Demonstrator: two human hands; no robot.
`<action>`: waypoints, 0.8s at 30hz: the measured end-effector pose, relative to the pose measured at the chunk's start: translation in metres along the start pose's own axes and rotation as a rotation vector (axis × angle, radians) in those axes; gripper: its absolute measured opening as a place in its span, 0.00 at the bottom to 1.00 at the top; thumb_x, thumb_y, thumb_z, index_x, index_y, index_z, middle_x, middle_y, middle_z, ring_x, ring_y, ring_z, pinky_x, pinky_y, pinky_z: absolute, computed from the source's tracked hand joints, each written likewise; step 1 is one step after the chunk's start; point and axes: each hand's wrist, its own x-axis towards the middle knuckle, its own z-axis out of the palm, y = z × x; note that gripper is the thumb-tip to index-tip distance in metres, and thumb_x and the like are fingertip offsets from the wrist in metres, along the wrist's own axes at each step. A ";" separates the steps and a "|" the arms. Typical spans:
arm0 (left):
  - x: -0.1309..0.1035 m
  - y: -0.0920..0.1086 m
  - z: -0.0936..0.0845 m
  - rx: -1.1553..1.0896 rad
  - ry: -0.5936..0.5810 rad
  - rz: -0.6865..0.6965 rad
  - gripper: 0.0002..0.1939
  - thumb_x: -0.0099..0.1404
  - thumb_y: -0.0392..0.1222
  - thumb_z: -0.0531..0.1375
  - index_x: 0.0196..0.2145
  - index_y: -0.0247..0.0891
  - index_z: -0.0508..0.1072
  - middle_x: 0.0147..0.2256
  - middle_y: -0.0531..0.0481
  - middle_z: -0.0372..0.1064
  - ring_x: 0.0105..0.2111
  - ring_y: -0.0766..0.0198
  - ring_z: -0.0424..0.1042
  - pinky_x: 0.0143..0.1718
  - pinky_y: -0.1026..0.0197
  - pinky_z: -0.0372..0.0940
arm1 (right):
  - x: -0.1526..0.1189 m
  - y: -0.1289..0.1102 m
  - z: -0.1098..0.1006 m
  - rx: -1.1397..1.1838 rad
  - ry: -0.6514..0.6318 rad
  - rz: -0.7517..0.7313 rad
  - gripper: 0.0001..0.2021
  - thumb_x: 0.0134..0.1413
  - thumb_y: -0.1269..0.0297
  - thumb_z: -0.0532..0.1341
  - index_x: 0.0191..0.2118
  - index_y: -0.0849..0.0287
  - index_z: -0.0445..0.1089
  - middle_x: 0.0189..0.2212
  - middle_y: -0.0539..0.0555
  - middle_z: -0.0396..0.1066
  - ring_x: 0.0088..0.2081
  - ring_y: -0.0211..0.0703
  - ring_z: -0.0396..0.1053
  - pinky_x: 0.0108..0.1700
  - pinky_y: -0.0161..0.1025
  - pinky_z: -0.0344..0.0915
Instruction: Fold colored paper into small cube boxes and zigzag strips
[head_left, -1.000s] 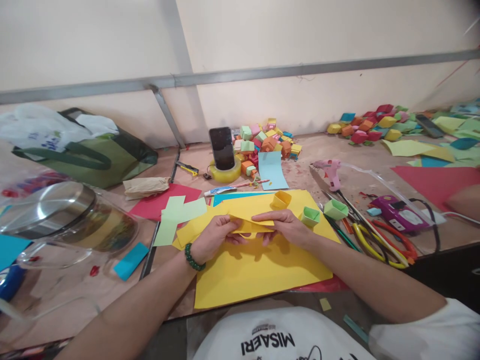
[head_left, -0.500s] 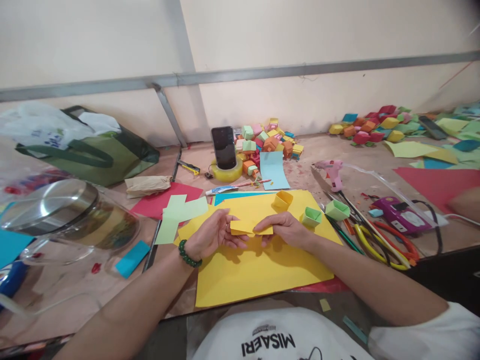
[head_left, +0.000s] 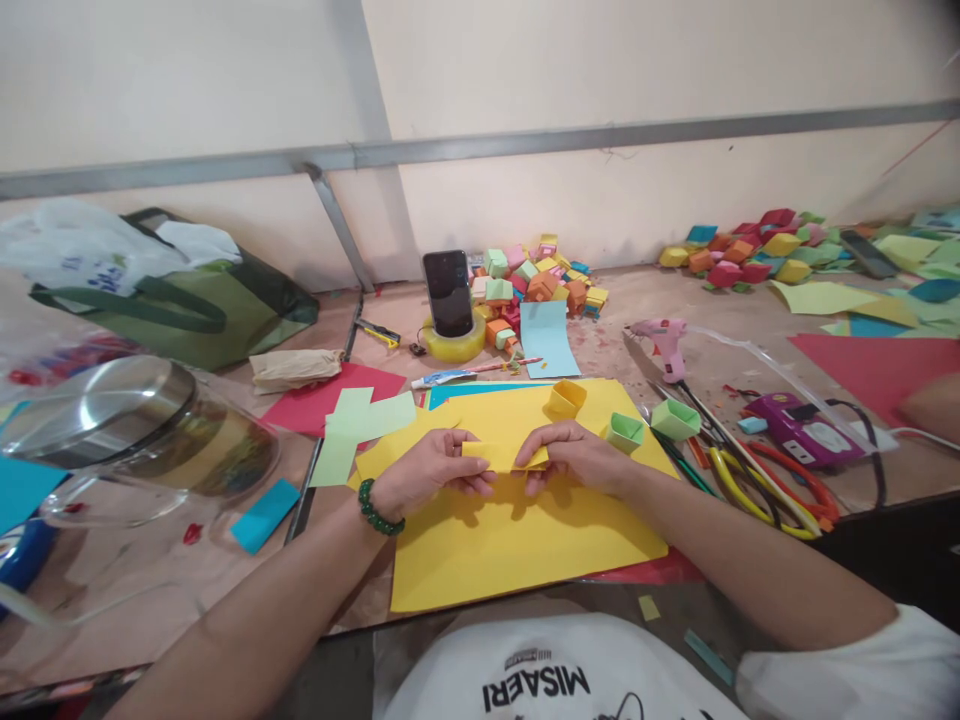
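Two hands (head_left: 429,470) on one yellow paper (head_left: 495,456)

In your two hands (head_left: 437,465) there is one folded paper (head_left: 491,456). You have also one yellow box (head_left: 566,400) and two green boxes (head_left: 624,432). I count for you one standing phone (head_left: 448,292), one tape roll (head_left: 454,345), one glue gun (head_left: 667,350), one pitcher (head_left: 217,450), one bracelet (head_left: 377,508). The small paper blocks (head_left: 543,288) make two piles, too crowded for exact number.
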 end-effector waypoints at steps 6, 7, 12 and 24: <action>0.001 -0.009 0.010 0.166 0.020 0.102 0.15 0.50 0.43 0.68 0.29 0.36 0.66 0.22 0.49 0.75 0.23 0.64 0.76 0.23 0.68 0.66 | 0.001 -0.002 0.004 -0.176 0.114 -0.199 0.16 0.48 0.58 0.61 0.43 0.58 0.73 0.40 0.54 0.75 0.44 0.45 0.70 0.46 0.41 0.66; 0.000 -0.010 0.013 0.204 0.026 0.133 0.13 0.51 0.42 0.67 0.28 0.36 0.66 0.21 0.51 0.74 0.22 0.64 0.75 0.22 0.69 0.65 | 0.001 -0.002 0.006 -0.252 0.103 -0.186 0.16 0.48 0.56 0.62 0.42 0.58 0.72 0.37 0.53 0.75 0.41 0.44 0.71 0.43 0.40 0.67; -0.003 -0.012 0.025 0.196 0.055 0.249 0.15 0.49 0.45 0.67 0.24 0.36 0.65 0.21 0.55 0.71 0.24 0.63 0.76 0.21 0.69 0.64 | -0.001 0.000 0.013 -0.519 0.064 -0.099 0.18 0.47 0.49 0.64 0.24 0.61 0.68 0.18 0.46 0.64 0.23 0.33 0.62 0.25 0.32 0.57; -0.006 -0.011 0.028 -0.043 0.165 0.212 0.21 0.42 0.53 0.71 0.26 0.34 0.71 0.26 0.45 0.78 0.29 0.58 0.78 0.29 0.64 0.69 | -0.002 -0.003 0.008 -0.397 -0.009 -0.110 0.21 0.51 0.44 0.60 0.27 0.61 0.65 0.22 0.47 0.66 0.20 0.31 0.63 0.22 0.30 0.56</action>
